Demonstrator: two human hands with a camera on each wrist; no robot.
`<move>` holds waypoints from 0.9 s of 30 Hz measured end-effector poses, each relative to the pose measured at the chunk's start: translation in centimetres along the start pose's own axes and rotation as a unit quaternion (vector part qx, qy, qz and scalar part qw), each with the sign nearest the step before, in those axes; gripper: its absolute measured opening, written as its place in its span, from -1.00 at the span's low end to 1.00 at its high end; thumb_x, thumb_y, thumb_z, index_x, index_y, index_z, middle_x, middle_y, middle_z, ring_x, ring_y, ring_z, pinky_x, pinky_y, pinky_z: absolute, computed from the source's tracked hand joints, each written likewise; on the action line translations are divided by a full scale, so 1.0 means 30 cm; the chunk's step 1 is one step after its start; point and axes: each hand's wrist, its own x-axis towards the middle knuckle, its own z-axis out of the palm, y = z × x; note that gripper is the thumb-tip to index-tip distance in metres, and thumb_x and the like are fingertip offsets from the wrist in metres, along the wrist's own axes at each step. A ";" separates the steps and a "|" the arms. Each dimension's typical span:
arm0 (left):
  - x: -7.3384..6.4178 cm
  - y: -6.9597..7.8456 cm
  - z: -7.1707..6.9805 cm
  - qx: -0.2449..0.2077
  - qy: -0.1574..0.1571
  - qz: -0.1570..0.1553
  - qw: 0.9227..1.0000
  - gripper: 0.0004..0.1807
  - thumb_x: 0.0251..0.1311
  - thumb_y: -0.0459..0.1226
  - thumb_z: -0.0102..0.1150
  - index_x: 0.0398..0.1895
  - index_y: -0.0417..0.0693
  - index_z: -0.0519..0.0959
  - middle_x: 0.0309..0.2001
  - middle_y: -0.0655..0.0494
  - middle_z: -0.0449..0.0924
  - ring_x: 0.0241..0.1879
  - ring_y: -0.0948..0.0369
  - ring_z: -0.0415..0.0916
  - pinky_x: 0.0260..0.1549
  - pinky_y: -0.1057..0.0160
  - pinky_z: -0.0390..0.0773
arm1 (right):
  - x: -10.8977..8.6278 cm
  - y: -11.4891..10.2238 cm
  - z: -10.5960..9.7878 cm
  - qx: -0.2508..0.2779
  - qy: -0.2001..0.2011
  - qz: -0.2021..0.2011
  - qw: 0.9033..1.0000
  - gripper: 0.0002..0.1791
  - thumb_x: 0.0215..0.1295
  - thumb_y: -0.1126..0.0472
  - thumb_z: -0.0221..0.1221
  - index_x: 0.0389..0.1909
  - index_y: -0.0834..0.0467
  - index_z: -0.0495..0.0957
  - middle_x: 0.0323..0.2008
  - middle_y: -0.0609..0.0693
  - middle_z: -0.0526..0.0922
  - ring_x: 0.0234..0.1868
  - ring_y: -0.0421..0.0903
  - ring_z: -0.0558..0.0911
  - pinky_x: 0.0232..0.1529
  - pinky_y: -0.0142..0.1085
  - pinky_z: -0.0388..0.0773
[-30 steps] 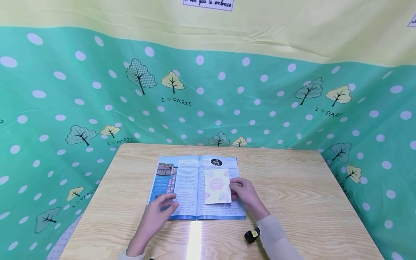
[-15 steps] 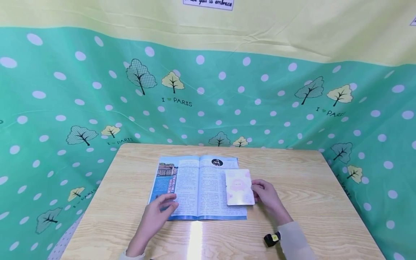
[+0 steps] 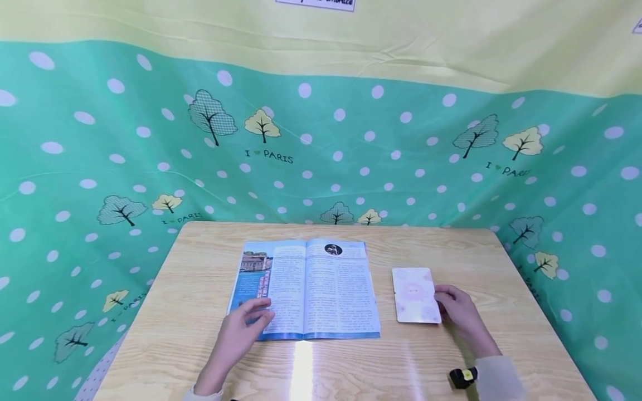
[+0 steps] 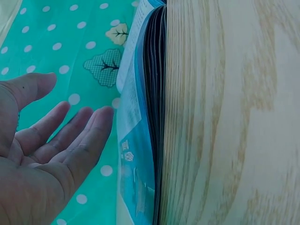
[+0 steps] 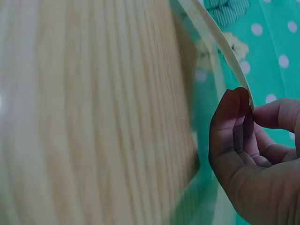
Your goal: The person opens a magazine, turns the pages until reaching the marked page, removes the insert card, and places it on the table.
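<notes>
An open magazine (image 3: 331,301) lies on the wooden table. Over its lower left page is my left hand (image 3: 244,327), thumb and fingers apart and loosely bent, with nothing between them. In the left wrist view the same hand (image 4: 56,159) is beside the magazine's page edges (image 4: 157,93). To the right of the magazine, my right hand (image 3: 462,313) pinches the right edge of a small, thin pink-and-white notebook (image 3: 415,295) with a cartoon face on its cover. The right wrist view shows the thumb and fingers of my right hand (image 5: 253,150) gripping its thin, bowed edge (image 5: 228,47).
The wooden table (image 3: 351,367) runs back to a green polka-dot curtain (image 3: 341,128) with tree prints, which also hangs along both sides. A small black device (image 3: 462,377) with a yellow mark sits at my right wrist.
My right hand has carried the notebook rightward, from above the magazine's right page to beyond its right edge. The left hand has stayed in place.
</notes>
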 end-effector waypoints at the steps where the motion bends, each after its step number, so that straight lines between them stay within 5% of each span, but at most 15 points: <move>1: 0.001 -0.002 0.000 0.001 0.002 0.001 1.000 -0.64 0.25 -0.29 0.37 0.09 -0.19 0.62 0.05 0.00 0.65 -0.01 0.02 0.65 -0.12 0.22 0.74 | 0.002 0.006 -0.013 -0.009 0.002 0.001 1.000 -0.59 0.53 0.28 -0.01 0.25 0.45 0.33 -0.19 0.13 0.60 -0.30 -0.09 0.58 -0.40 -0.28 0.65; 16: -0.004 -0.003 -0.011 0.014 0.004 -0.015 1.000 -0.62 0.27 -0.26 0.35 0.13 -0.16 0.60 0.08 0.03 0.64 0.05 0.04 0.62 0.00 0.16 0.69 | 0.024 0.047 -0.079 -0.122 0.037 -0.007 0.992 -0.56 0.52 0.16 0.02 0.23 0.39 0.44 -0.03 0.24 0.60 -0.20 -0.03 0.57 -0.37 -0.36 0.59; 27: 0.013 -0.001 -0.003 0.016 0.005 -0.019 1.000 -0.63 0.27 -0.27 0.36 0.12 -0.15 0.60 0.08 0.01 0.64 0.05 0.03 0.62 -0.01 0.14 0.70 | 0.020 0.023 -0.072 -0.254 0.090 -0.058 0.961 -0.65 0.49 0.19 0.06 0.07 0.39 0.54 -0.18 0.20 0.59 -0.18 0.08 0.53 -0.31 -0.25 0.51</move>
